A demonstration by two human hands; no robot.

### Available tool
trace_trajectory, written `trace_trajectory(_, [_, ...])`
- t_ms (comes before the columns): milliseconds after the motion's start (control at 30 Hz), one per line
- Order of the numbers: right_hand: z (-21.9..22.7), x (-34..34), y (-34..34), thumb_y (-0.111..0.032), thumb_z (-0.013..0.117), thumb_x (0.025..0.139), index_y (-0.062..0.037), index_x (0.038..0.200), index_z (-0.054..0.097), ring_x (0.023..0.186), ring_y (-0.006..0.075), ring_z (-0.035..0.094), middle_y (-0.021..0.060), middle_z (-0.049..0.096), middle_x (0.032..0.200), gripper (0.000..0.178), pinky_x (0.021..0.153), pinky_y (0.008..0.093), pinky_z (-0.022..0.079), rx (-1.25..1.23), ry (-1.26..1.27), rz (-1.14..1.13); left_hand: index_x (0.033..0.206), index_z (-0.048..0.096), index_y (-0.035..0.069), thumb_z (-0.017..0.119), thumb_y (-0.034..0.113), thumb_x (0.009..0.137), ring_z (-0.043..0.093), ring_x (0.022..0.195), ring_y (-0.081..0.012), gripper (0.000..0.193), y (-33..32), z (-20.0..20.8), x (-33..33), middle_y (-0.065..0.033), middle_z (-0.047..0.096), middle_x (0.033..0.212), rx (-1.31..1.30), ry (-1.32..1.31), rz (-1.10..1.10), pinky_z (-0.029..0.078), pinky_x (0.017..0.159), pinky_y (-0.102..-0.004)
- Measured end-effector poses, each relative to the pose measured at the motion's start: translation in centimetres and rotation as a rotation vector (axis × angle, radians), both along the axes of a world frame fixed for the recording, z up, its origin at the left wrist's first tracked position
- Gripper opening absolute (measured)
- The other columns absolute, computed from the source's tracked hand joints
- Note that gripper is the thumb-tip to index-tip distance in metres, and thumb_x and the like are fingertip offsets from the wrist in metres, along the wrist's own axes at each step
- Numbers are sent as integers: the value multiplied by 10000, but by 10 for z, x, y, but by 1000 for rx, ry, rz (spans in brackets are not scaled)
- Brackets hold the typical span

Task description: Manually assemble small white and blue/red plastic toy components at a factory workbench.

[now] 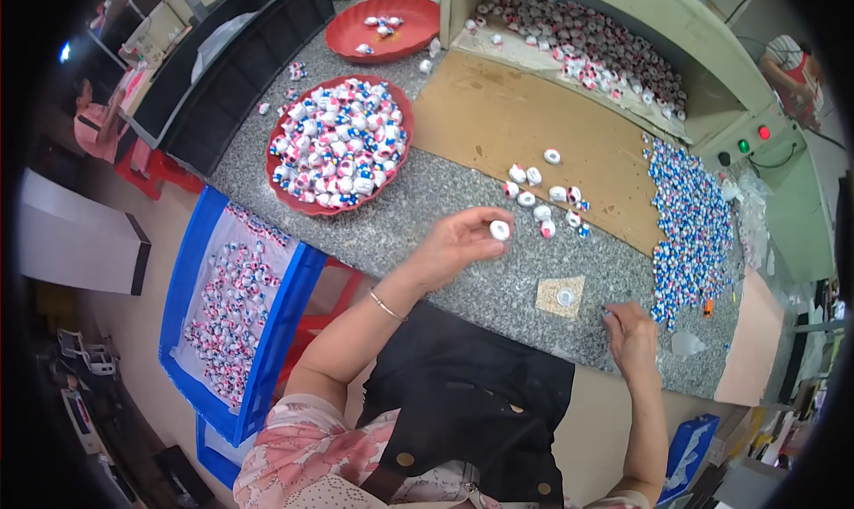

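My left hand (pixel 463 244) pinches a small white round plastic head (pixel 499 231) between thumb and fingers, its round hole turned up. Past it on the granite worktop (pixel 463 287) lies a loose group of similar white heads (pixel 542 213), some with pink parts and a few joined to blue pieces. My right hand (pixel 633 331) is closed over the front of the worktop, thumb and fingertips together; anything in them is too small to make out. Between my hands a speckled tan pad (pixel 550 294) carries a small clear ring (pixel 566 297).
A red dish (pixel 408 144) heaped with assembled figurines stands at the left, another red dish (pixel 342 42) behind. Many small blue parts (pixel 689 216) cover the right side. White heads (pixel 614 51) fill a lit booth. A blue crate (pixel 189 242) of pieces sits left.
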State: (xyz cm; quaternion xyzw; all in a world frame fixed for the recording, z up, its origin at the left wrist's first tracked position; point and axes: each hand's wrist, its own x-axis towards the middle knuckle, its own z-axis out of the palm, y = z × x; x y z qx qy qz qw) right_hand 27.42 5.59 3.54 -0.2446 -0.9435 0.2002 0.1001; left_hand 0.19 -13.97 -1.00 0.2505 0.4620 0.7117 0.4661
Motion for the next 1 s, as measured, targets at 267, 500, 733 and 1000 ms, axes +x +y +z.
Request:
trace_trajectory(267, [18,-44,-33,-2,680,807,-5,868,683,724,333,641,152,638,772,61,622,376,493,-195,177,1,1264,550,-10,619,-24,909,640,956,-127,362,-27,4,41,-97,620,1149,-35,65,-24,529,833,-261])
trace_trajectory(500, [3,-65,-35,12,665,776,-21,861,665,716,334,632,131,610,780,91,597,416,504,204,17,232,1218,556,-10,642,-69,876,640,997,-132,358,-25,2,48,-95,643,1135,43,-84,-57,531,894,-274])
trace_trajectory(733, [3,-62,-25,6,666,772,-26,890,653,714,338,630,130,601,786,123,611,420,509,104,-4,315,1181,584,-17,665,-101,841,642,968,-117,360,-26,-1,65,-65,645,1070,-23,81,-4,539,870,-245])
trace_trajectory(1000, [-3,-55,-30,14,674,806,-15,941,674,704,294,644,132,634,795,138,629,363,516,8,119,210,1075,649,-16,711,-84,787,678,907,-157,302,-3,-3,81,-102,642,1056,-39,547,110,590,782,-266])
